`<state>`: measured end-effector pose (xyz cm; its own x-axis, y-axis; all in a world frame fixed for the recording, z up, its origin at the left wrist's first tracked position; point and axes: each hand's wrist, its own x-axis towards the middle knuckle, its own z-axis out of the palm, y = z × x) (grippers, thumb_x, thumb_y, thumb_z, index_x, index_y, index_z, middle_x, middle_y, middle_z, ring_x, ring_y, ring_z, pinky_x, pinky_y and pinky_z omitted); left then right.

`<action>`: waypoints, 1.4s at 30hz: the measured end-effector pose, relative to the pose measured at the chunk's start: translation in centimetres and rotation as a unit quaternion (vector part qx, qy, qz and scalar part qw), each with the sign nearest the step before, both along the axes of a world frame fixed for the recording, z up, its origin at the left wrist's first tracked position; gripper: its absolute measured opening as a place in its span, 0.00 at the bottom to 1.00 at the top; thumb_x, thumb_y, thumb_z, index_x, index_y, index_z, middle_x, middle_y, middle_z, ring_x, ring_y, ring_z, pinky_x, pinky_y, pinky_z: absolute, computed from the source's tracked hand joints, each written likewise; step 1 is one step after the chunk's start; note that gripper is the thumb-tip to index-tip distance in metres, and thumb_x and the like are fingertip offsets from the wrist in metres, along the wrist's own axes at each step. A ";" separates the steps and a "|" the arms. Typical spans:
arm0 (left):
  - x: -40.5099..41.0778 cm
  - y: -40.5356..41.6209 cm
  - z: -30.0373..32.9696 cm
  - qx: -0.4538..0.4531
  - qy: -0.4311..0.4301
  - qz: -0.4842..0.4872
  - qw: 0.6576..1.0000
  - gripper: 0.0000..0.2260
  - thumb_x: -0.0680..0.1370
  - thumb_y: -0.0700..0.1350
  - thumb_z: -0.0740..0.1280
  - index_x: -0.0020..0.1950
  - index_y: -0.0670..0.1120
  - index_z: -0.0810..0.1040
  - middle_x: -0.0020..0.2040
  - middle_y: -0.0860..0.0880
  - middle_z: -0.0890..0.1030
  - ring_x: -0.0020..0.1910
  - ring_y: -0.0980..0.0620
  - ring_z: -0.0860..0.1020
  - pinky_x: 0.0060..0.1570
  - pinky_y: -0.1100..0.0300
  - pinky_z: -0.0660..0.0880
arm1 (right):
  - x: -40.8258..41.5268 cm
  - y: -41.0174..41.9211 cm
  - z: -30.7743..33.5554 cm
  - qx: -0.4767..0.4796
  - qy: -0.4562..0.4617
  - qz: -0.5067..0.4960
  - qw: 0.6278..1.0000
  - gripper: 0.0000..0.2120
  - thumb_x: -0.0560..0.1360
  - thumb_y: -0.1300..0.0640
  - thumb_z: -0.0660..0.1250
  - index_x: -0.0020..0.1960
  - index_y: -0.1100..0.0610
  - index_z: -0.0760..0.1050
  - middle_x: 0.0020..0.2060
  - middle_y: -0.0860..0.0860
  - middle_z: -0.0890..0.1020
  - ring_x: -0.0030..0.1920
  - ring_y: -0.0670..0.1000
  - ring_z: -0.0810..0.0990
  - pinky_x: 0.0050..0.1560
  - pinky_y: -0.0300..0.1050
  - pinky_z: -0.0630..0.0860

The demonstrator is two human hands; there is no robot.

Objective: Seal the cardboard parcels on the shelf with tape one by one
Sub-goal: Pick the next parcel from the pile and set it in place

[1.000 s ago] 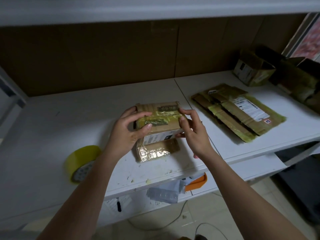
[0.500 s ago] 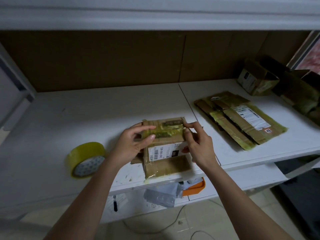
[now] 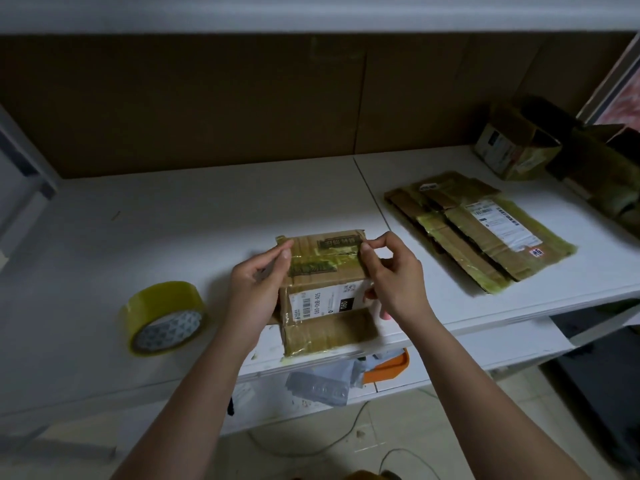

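My hands, left and right, pinch the parcel at centre frame; the tape roll lies lower left, nearer my left.

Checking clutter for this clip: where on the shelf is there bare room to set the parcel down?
Bare patches: behind the tape roll toward the back wall, and between the held parcel and the flattened cardboard. The right end is crowded with open boxes.

Both bare forearms reach forward side by side. The left hand holds the parcel with curled fingers; the right hand pinches its top edge between thumb and forefinger.
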<state>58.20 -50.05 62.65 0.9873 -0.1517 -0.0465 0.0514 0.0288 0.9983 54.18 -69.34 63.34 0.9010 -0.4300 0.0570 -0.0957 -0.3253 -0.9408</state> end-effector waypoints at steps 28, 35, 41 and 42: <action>-0.1 1.1 -0.7 0.060 -0.026 -0.039 0.997 0.26 0.74 0.56 0.64 0.72 0.64 0.67 0.67 0.55 0.76 0.55 0.65 0.80 0.44 0.70 0.78 | -0.2 -0.2 -0.6 0.133 0.001 0.007 0.991 0.13 0.77 0.45 0.66 0.57 0.50 0.73 0.37 0.49 0.86 0.34 0.49 0.85 0.26 0.39 0.76; 0.4 1.8 0.6 0.216 -0.119 -0.043 0.968 0.22 0.79 0.64 0.51 0.72 0.66 0.64 0.67 0.63 0.69 0.66 0.65 0.67 0.57 0.74 0.65 | -0.4 -0.9 -0.4 -0.138 0.015 -0.032 0.990 0.25 0.80 0.36 0.50 0.57 0.52 0.75 0.50 0.49 0.83 0.48 0.50 0.80 0.42 0.44 0.72; 0.3 3.6 2.5 0.198 -0.113 -0.038 0.973 0.26 0.79 0.63 0.51 0.74 0.55 0.68 0.71 0.55 0.71 0.72 0.52 0.69 0.71 0.45 0.67 | -0.6 -1.2 1.1 -0.223 -0.028 -0.064 0.972 0.25 0.82 0.38 0.47 0.52 0.54 0.75 0.35 0.46 0.78 0.36 0.44 0.79 0.30 0.35 0.66; 0.3 4.2 3.0 0.197 -0.120 -0.028 0.973 0.26 0.79 0.61 0.53 0.73 0.53 0.70 0.69 0.55 0.73 0.70 0.53 0.71 0.70 0.45 0.69 | -0.6 -1.1 1.6 -0.230 -0.040 -0.070 0.970 0.25 0.82 0.39 0.48 0.54 0.54 0.75 0.40 0.49 0.80 0.45 0.50 0.80 0.34 0.40 0.68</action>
